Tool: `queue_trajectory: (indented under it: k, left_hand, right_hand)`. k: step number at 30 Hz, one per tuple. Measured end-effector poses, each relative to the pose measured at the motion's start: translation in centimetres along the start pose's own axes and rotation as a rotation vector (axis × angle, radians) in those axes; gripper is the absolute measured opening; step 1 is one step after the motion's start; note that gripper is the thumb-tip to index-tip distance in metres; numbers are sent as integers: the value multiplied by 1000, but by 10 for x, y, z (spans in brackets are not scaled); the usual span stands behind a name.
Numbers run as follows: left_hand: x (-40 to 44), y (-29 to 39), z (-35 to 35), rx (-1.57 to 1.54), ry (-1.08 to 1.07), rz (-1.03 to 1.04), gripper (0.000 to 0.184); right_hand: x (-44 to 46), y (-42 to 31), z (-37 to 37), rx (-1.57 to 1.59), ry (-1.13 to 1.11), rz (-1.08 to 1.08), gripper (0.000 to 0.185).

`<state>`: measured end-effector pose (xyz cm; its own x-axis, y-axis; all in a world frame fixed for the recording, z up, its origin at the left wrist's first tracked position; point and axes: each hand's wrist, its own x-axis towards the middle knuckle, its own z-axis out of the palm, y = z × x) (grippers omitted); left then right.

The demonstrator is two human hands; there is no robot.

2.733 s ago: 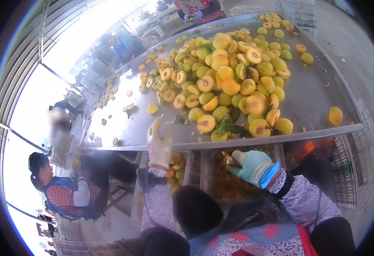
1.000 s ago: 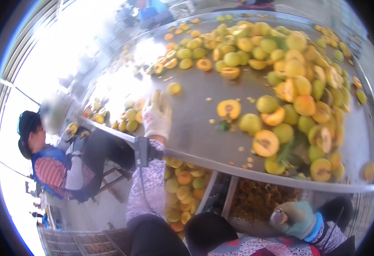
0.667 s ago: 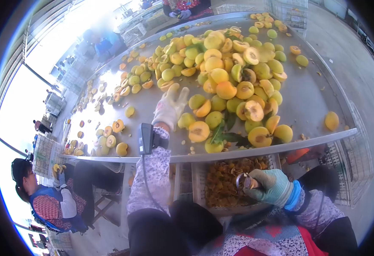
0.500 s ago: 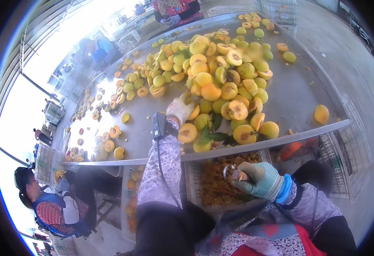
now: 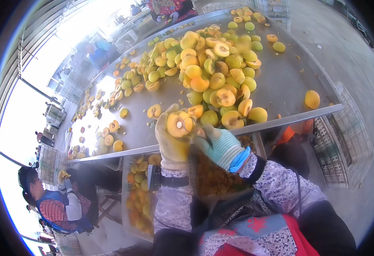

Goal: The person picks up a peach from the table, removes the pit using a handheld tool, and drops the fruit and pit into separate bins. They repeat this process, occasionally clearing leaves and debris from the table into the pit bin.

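Note:
My left hand (image 5: 172, 138), in a pale, yellow-stained glove, holds a halved yellow peach (image 5: 179, 123) at the table's front edge. Its cut face is turned up, with a whitish pit in the middle. Close against the fruit's right side is my right hand (image 5: 222, 147), in a green-and-grey knit glove. Its fingers are closed on a ring-ended metal tool, which is mostly hidden now. Beyond both hands, a heap of whole and halved peaches (image 5: 199, 83) covers the middle of the metal table (image 5: 280, 94).
Below the table edge, a crate of peach halves (image 5: 139, 200) stands to the left of a crate of brownish scraps (image 5: 221, 179). White plastic crates (image 5: 336, 145) stand at right. A seated co-worker (image 5: 63, 205) is at left; another person (image 5: 172, 10) works across the table.
My left hand has taken a peach half from the heap and drawn it back towards me. My right hand has risen from over the scrap crate to meet it.

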<state>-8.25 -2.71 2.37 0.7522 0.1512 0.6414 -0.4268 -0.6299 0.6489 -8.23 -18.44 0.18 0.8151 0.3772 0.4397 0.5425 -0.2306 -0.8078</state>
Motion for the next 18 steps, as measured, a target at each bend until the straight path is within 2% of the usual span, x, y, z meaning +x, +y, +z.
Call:
queue_trajectory:
  k: [2, 3, 5, 8, 9, 11, 12, 14, 18]
  left_hand:
    - [-5, 6, 0, -505, 22, -293, 49]
    - [-8, 10, 1, -507, 22, -301, 49]
    - [-8, 24, 4, -968, 117, -553, 48]
    - [-7, 35, 16, -826, 239, -474, 50]
    - [-9, 43, 22, -828, 238, -479, 50]
    - [-6, 68, 29, -856, 532, -501, 49]
    - [-6, 62, 26, -853, 532, -506, 49]
    - [-4, 43, 13, -889, 337, -708, 46]
    - [-5, 35, 8, -831, 254, -684, 47]
  right_hand:
    - [2, -6, 2, -66, -60, 80, 31]
    - [2, -4, 7, -44, -67, 92, 32]
    - [1, -3, 15, -27, -79, 104, 32]
    - [1, -1, 25, -5, -73, 98, 33]
    - [0, 2, 31, 104, -36, 80, 34]
    - [-1, 6, 34, 215, 0, 67, 34]
    - [-1, 7, 34, 169, -40, 90, 34]
    - [-1, 10, 37, 126, -81, 113, 34]
    - [-7, 15, 46, 106, -92, 83, 33]
